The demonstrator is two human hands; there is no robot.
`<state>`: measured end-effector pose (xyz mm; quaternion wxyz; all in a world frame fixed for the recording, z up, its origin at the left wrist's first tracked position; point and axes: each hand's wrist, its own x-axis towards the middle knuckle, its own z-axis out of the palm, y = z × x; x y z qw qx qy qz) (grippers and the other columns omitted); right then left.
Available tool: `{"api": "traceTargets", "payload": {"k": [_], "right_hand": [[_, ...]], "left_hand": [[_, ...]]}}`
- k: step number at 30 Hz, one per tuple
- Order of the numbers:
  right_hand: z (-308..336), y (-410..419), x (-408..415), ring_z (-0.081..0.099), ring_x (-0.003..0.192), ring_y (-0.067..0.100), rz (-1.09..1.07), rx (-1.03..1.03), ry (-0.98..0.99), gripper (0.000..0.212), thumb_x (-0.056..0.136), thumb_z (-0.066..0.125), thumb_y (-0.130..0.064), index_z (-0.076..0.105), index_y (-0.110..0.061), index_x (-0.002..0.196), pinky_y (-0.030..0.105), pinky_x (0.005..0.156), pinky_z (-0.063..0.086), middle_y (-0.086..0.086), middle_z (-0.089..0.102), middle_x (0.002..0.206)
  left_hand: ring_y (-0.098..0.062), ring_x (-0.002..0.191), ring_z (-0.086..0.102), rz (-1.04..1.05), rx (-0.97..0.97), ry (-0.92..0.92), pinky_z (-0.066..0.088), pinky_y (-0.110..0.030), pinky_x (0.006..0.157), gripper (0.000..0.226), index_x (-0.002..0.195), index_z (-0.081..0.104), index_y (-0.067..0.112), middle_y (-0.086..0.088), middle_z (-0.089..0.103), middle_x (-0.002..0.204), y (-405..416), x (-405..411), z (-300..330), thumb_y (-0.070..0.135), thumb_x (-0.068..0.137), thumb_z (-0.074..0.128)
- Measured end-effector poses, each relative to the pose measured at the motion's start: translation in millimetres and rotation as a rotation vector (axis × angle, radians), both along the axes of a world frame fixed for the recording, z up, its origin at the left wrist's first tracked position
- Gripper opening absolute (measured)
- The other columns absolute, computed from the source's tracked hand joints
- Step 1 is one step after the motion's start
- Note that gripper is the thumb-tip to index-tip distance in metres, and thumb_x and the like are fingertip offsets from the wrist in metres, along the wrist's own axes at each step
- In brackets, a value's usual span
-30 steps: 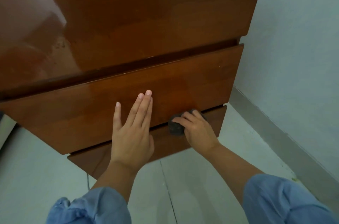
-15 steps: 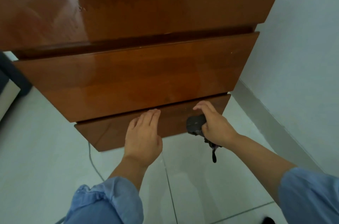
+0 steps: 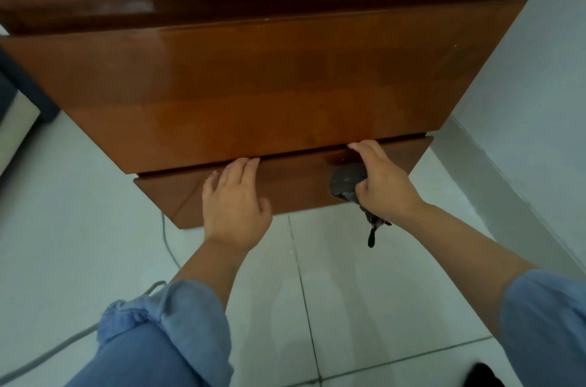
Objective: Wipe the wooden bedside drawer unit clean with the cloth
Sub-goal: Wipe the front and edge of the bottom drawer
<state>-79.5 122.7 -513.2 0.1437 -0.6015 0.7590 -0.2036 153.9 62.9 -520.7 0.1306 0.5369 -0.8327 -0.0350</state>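
The wooden bedside drawer unit [image 3: 253,82] fills the upper half of the view, glossy brown, with stacked drawer fronts. My left hand [image 3: 236,206] lies flat on the bottom drawer front [image 3: 298,184], fingertips at the gap along its top edge. My right hand [image 3: 382,184] holds a bunched dark grey cloth [image 3: 345,182] against the right part of that same drawer front, with its fingertips hooked at the top edge. A dark strip of the cloth hangs below my wrist.
Pale floor tiles [image 3: 364,307] lie beneath the unit. A grey cable [image 3: 168,247] runs from under the drawer across the floor to the lower left. A white wall with a skirting board [image 3: 494,184] stands close on the right. Part of a dark object shows at the far left.
Both hands moved down from the middle drawer front to the bottom drawer. The view tilted down, showing more floor. The cloth stays in my right hand.
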Motion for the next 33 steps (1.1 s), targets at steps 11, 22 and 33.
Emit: {"api": "traceTargets", "payload": {"k": [11, 22, 33], "right_hand": [[12, -13, 9, 0.05, 0.066, 0.027, -0.024, 0.12, 0.197, 0.06, 0.082, 0.059, -0.008, 0.036, -0.018, 0.136, 0.037, 0.058, 0.044, 0.0, 0.029, 0.127], [23, -16, 0, 0.051, 0.072, 0.027, 0.013, 0.04, 0.213, 0.035, 0.081, 0.052, -0.004, 0.055, -0.02, 0.113, 0.037, 0.062, 0.047, -0.003, 0.045, 0.113], [20, 14, -14, 0.061, 0.089, 0.026, -0.216, -0.193, -0.353, 0.044, 0.081, 0.04, 0.002, 0.064, -0.027, 0.103, 0.041, 0.078, 0.055, -0.004, 0.056, 0.108]], "left_hand": [[-0.02, 0.113, 0.05, 0.036, -0.046, -0.063, 0.028, -0.038, 0.095, 0.055, 0.132, 0.048, 0.018, -0.001, 0.053, 0.117, -3, -6, 14, 0.037, 0.08, 0.05], [-0.02, 0.094, 0.055, 0.061, -0.066, -0.075, 0.03, -0.038, 0.084, 0.047, 0.106, 0.06, 0.019, 0.002, 0.059, 0.097, -7, -11, 20, 0.044, 0.071, 0.043], [-0.016, 0.12, 0.045, -0.097, -0.082, -0.121, 0.024, -0.039, 0.103, 0.053, 0.134, 0.043, 0.019, 0.001, 0.05, 0.13, 19, -42, 20, 0.035, 0.083, 0.042]]}}
